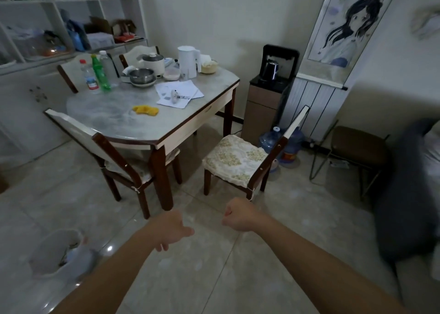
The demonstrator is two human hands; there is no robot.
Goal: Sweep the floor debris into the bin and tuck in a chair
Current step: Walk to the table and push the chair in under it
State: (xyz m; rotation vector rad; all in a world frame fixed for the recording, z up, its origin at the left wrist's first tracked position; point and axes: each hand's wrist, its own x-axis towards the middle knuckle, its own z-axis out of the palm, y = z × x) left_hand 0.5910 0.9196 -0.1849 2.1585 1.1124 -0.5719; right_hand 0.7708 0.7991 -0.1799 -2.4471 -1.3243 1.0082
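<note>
Bin (56,254) sits low left on the floor (214,266), lined, scraps inside. My left hand (175,230) hangs beside it, fingers loosely curled, gripping nothing. My right hand (238,215) is a closed, empty fist. Beyond it, the chair (240,161) stands apart from the tabletop (142,121), angled outward.

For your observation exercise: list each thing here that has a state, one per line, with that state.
Left hand: empty, fingers loosely curled.
Right hand: empty, closed in a fist.
Cushioned wooden chair: pulled out from the table.
Wooden chair on the left: tucked under the marble-topped table.
White-lined bin: open, holding rubbish.
</note>
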